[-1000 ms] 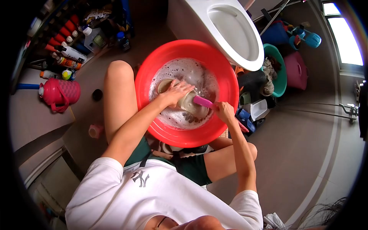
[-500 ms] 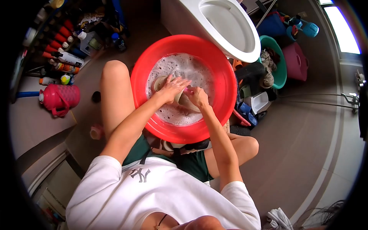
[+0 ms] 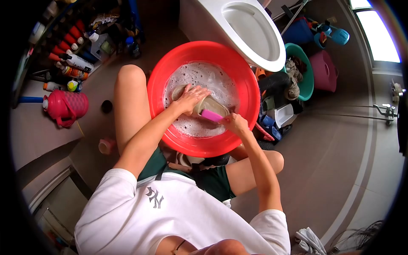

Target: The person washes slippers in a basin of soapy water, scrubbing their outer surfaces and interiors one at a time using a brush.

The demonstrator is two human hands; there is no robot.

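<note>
A pale beige shoe [image 3: 211, 104] lies tilted in sudsy water inside a red basin [image 3: 248, 97]. My left hand [image 3: 192, 100] is laid across the shoe's middle, holding it, with fingers stretched over its upper side. A pink scrubbing brush [image 3: 211, 115] is gripped by its handle in my right hand [image 3: 235, 123]. The brush lies along the shoe's near right side, and its bristles are hidden from above. Foam covers the shoe's lower edges.
A white toilet [image 3: 278, 53] stands just beyond the basin. On the right are a teal tub [image 3: 309, 80] with cloths, a pink bucket [image 3: 325, 70] and several shoes. A pink watering can [image 3: 66, 106] and many bottles [image 3: 78, 62] line the left side.
My right hand has drawn back toward the lower right with the brush, whose pink back now shows along the shoe. My left hand stays on the shoe.
</note>
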